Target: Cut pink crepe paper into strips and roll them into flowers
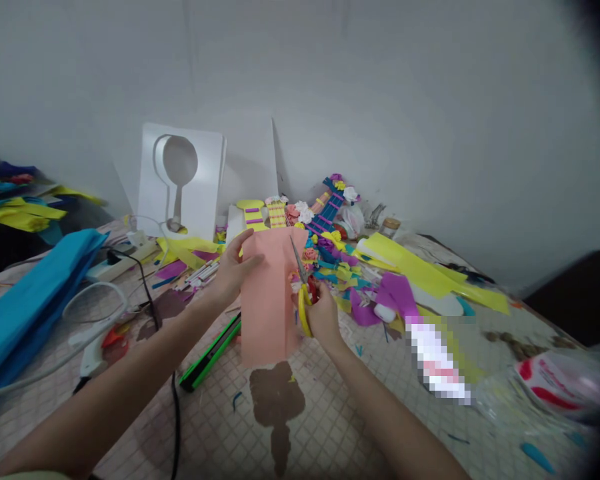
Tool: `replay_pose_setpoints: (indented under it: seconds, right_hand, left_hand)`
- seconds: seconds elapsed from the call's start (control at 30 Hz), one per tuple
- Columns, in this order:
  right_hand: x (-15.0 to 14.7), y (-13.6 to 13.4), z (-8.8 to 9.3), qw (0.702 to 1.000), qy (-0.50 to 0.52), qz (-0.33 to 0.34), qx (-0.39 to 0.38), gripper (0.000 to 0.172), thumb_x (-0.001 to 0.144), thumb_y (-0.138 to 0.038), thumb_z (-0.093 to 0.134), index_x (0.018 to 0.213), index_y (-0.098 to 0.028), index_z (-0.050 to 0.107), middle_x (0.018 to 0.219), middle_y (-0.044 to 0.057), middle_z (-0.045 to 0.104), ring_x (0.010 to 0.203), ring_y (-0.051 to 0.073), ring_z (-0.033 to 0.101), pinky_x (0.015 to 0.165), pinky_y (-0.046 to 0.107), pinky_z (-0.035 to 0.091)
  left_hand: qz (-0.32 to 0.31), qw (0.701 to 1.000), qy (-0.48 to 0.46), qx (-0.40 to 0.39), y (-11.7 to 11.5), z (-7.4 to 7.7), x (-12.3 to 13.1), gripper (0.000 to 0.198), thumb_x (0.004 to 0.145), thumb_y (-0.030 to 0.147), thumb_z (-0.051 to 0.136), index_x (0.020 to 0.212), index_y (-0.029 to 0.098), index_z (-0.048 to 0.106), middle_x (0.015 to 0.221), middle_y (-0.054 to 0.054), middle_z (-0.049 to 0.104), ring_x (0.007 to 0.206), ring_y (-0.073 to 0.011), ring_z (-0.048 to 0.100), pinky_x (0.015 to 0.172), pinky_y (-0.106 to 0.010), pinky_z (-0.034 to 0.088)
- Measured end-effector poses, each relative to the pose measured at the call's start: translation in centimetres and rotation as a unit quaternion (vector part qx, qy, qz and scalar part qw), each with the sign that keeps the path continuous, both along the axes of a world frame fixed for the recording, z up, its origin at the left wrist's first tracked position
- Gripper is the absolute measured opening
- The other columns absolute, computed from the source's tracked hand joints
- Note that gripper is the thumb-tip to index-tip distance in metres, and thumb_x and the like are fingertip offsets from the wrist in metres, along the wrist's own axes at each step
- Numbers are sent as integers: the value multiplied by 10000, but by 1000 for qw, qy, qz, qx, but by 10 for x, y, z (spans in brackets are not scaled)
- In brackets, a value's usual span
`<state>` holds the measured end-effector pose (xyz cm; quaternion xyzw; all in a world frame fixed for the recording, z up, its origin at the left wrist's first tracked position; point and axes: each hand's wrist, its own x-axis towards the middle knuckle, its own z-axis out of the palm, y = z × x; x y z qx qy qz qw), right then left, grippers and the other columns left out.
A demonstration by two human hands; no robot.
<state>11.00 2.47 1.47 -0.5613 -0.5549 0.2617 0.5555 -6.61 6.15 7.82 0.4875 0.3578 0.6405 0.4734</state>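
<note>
- Left hand (233, 272): closed on the upper left edge of the pink foam sheet (267, 300), thumb on the near face, fingers behind it. The sheet is held upright above the table, clear of the surface.
- Right hand (320, 313): fingers through the yellow handles of the scissors (301, 287), clamped on them. The blades point up and away, with the tips at the sheet's upper right edge.
- Blade position: the blades lie along the right side of the pink sheet, touching it. Whether they are parted cannot be determined.
- Table (330, 427): covered by a small-tile patterned cloth. A brown patch sits directly below the sheet.
- Green and black tool (211, 353): lies flat on the table, just left of the sheet's lower edge.
- Blue foam roll (30, 300): lies at the far left, well apart from both hands.
- White board (180, 180): leans upright against the wall behind the sheet; it has a spoon-shaped cut-out.
- Yellow sheet (420, 270): lies flat to the right, among purple and blue scraps.
- Black cable (153, 300): runs across the table left of the left forearm.
</note>
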Motion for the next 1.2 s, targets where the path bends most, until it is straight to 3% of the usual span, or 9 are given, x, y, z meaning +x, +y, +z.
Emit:
replay_pose_setpoints:
  seconds: [0.23, 0.43, 0.6, 0.73, 0.83, 1.0, 1.1, 1.2]
  right_hand:
    - [-4, 5, -5, 999, 19, 28, -3, 251, 578, -237, 639, 810, -182, 561, 717, 10, 632, 630, 188, 550, 601, 298, 427]
    - [-2, 10, -6, 993, 103, 44, -36, 254, 555, -262, 660, 775, -188, 554, 691, -3, 620, 605, 167, 549, 535, 267, 421]
    - [12, 12, -2, 973, 190, 91, -93, 334, 531, -350, 706, 667, -212, 434, 450, -97, 461, 315, 67, 365, 319, 198, 284]
    - [19, 18, 0, 958, 238, 104, -124, 412, 532, -397, 718, 676, -229, 371, 346, -154, 333, 239, 44, 268, 256, 168, 207]
    - [21, 24, -7, 950, 251, 109, -147, 430, 530, -389, 731, 661, -229, 355, 317, -158, 334, 226, 38, 270, 246, 154, 215]
    - [18, 21, -23, 936, 237, 149, -213, 441, 439, -330, 799, 609, -205, 411, 319, -126, 400, 217, 47, 321, 225, 160, 227]
    - [16, 13, -25, 932, 233, 162, -225, 434, 399, -278, 814, 600, -192, 440, 363, -112, 451, 237, 45, 355, 237, 161, 257]
    - [16, 5, -20, 932, 239, 158, -222, 417, 425, -278, 802, 606, -198, 435, 358, -125, 437, 236, 34, 332, 240, 155, 251]
  left_hand:
    - [2, 1000, -23, -16, -2, 4, -1, 659, 571, 177, 731, 1191, 210, 511, 972, -43, 636, 734, -151, 613, 644, -261, 508]
    - [18, 1000, -12, -5, 7, -3, -9, 607, 574, 172, 719, 1151, 230, 538, 954, -36, 644, 720, -149, 613, 639, -268, 521]
    - [44, 998, 37, 11, 30, -8, -26, 626, 587, 159, 703, 1182, 220, 521, 988, -58, 627, 777, -178, 612, 668, -301, 525]
    - [23, 995, 100, -9, 52, -10, -32, 655, 577, 119, 708, 1196, 216, 519, 1075, -77, 585, 932, -228, 587, 783, -349, 502]
    - [24, 993, 109, -45, 67, -24, -27, 643, 535, 80, 717, 1141, 202, 542, 1054, -75, 577, 944, -223, 573, 789, -328, 490]
    - [-2, 992, 77, -103, 81, -56, -16, 607, 514, 111, 707, 1087, 199, 527, 898, -53, 599, 724, -168, 588, 618, -286, 492]
    - [6, 991, 53, -121, 80, -58, -20, 560, 501, 108, 696, 1028, 214, 537, 893, -35, 590, 707, -148, 580, 605, -259, 470]
    - [54, 990, 26, -126, 58, -48, -31, 491, 517, 121, 681, 974, 223, 535, 917, -12, 554, 750, -132, 563, 643, -241, 441]
